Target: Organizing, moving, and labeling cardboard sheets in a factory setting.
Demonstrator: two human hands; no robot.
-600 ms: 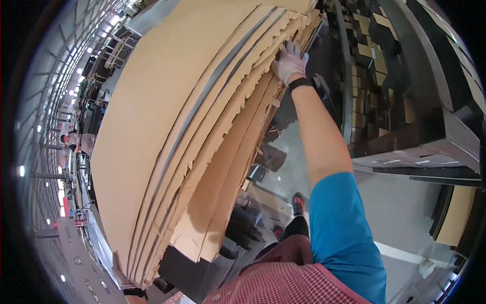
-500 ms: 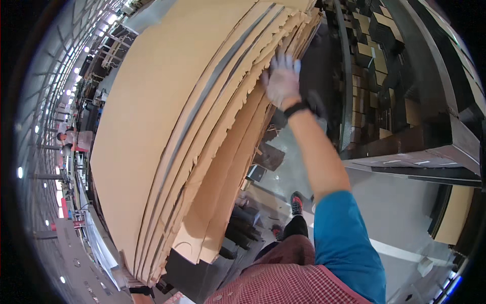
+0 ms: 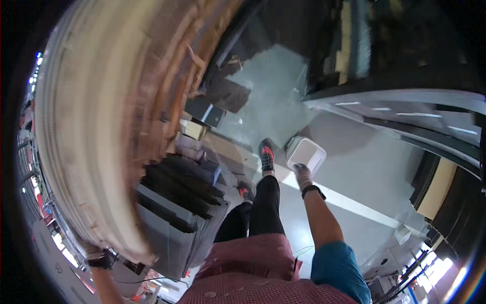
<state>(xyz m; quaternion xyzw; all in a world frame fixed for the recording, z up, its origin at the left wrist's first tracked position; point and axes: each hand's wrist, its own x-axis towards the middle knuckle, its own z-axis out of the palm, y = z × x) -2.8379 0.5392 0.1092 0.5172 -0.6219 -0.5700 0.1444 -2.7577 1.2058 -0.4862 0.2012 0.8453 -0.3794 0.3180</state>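
A thick stack of brown cardboard sheets (image 3: 96, 126), smeared by motion, rises on my left. My left hand (image 3: 94, 249), with a dark band at its wrist, is against the near lower end of that stack; its fingers are blurred and partly hidden, so I cannot tell their grip. My right hand (image 3: 302, 176) wears a pale glove with dark fingertips and hangs low over the floor, away from the cardboard. Its fingers look loosely stretched, with nothing visible in them. In the picture they overlap the near rim of a white plastic bin (image 3: 316, 148) standing on the floor.
Dark and grey stacked panels (image 3: 174, 202) stand beneath the cardboard, left of my legs. A metal-edged rack (image 3: 405, 109) runs along the right. My shoe (image 3: 266, 152) is beside the bin. More boards (image 3: 436, 190) lean at the far right.
My right hand has left the torn cardboard edges and dropped toward the floor. The view has swung down and right, bringing the white bin into sight. My left hand remains at the stack's lower end.
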